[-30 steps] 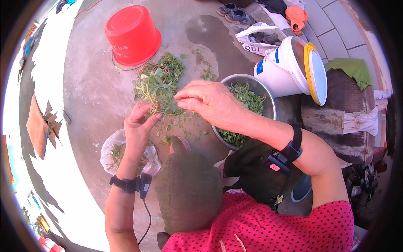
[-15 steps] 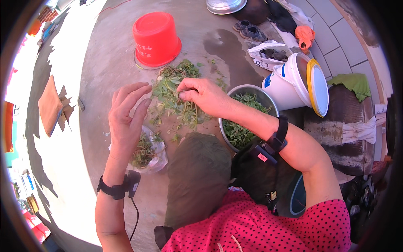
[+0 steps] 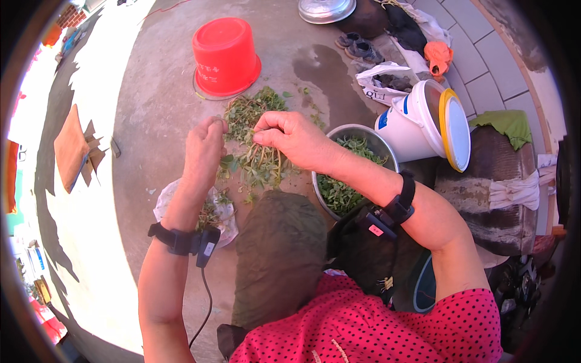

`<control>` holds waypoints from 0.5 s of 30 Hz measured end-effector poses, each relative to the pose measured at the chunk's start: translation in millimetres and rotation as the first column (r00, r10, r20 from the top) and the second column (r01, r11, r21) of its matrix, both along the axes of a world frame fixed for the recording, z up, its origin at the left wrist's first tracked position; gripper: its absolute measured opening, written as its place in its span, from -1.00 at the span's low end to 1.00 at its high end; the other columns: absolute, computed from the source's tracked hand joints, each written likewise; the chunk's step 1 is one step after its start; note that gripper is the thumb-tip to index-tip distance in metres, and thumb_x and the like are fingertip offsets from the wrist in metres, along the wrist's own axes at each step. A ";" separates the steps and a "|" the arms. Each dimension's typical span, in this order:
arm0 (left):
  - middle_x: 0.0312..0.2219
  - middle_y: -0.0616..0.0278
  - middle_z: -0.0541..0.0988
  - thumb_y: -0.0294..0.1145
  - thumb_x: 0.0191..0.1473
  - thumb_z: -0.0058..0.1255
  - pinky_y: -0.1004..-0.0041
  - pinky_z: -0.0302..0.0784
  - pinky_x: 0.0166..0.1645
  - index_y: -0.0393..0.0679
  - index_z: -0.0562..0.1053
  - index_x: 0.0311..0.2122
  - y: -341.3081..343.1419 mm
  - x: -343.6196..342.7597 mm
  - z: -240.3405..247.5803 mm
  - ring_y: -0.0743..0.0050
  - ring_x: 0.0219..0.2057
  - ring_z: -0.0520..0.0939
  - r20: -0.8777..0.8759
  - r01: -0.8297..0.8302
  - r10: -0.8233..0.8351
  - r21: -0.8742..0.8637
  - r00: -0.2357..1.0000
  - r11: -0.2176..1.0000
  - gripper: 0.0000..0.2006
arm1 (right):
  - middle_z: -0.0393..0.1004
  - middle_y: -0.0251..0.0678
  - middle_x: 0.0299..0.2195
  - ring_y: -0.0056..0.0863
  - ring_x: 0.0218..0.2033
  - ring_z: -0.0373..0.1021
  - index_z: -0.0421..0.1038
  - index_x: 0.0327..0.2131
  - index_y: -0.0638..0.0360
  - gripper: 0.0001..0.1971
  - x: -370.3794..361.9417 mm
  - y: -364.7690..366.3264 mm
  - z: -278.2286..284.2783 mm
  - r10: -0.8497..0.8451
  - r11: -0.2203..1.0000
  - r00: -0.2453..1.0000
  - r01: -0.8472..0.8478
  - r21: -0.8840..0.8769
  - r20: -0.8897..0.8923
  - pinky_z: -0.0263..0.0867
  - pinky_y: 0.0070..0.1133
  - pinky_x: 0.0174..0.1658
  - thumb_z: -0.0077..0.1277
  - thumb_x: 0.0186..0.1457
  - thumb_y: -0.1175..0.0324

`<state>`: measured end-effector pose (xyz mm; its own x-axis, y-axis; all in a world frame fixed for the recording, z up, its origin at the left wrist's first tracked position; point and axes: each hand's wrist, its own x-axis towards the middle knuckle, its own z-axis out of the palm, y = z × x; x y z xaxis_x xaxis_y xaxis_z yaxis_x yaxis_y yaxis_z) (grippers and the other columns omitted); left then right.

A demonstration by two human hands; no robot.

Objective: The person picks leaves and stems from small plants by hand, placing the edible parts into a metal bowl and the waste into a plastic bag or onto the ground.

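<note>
A heap of green leafy plants with pale stems (image 3: 260, 163) lies on the concrete floor in front of me. Over its right side, my right hand (image 3: 296, 140) pinches a leafy stem between thumb and fingers. My left hand (image 3: 204, 148) is closed at the heap's left edge, its fingers curled in; what they hold, if anything, is hidden. Below my left forearm sits a white plastic bag (image 3: 227, 221) with more plant bits on it, partly covered by the arm. To the right stands a metal basin (image 3: 392, 151) holding loose green leaves.
Beyond the heap stands an upturned red bucket (image 3: 224, 57). At right are a white bucket with a yellow-rimmed lid (image 3: 414, 124), a white bag (image 3: 384, 78), and dark shoes (image 3: 363, 48). A metal lid (image 3: 327, 9) lies far off; a brown cushion-like block (image 3: 74, 148) is at left.
My left hand has moved slightly right, and its spread fingers have closed beside the heap. The right hand stays pinched at nearly the same place.
</note>
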<state>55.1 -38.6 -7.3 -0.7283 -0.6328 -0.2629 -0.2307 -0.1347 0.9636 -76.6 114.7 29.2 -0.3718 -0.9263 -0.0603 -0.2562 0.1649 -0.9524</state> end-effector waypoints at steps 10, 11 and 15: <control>-0.41 0.43 0.49 -0.30 0.21 -0.12 0.60 0.35 -0.26 -0.28 0.46 -0.19 21.3 3.7 29.1 0.73 -0.37 0.42 -0.019 0.453 -0.473 -0.255 0.881 0.854 -0.75 | 0.41 -0.53 -0.54 -0.80 -0.48 0.26 0.46 -0.31 0.28 -0.81 -12.4 6.6 3.6 -0.048 0.996 0.998 0.052 -0.073 0.049 0.19 -0.72 -0.40 0.03 0.11 0.34; -0.44 0.41 0.48 -0.32 0.20 -0.11 0.60 0.34 -0.27 -0.30 0.46 -0.20 21.6 3.4 29.3 0.73 -0.38 0.41 0.080 0.479 -0.492 -0.408 0.867 0.777 -0.76 | 0.41 -0.52 -0.55 -0.79 -0.49 0.25 0.47 -0.32 0.28 -0.81 -12.6 7.0 4.8 -0.061 0.997 0.998 0.060 -0.046 -0.001 0.19 -0.71 -0.41 0.04 0.10 0.33; -0.48 0.37 0.46 -0.37 0.18 -0.12 0.58 0.34 -0.28 -0.31 0.45 -0.24 22.4 6.2 39.7 0.71 -0.40 0.39 0.105 0.479 -0.487 -0.444 0.867 0.757 -0.79 | 0.41 -0.50 -0.56 -0.77 -0.51 0.25 0.48 -0.33 0.28 -0.80 -17.0 9.0 6.8 -0.023 0.998 0.996 0.029 0.062 -0.091 0.18 -0.68 -0.43 0.05 0.09 0.31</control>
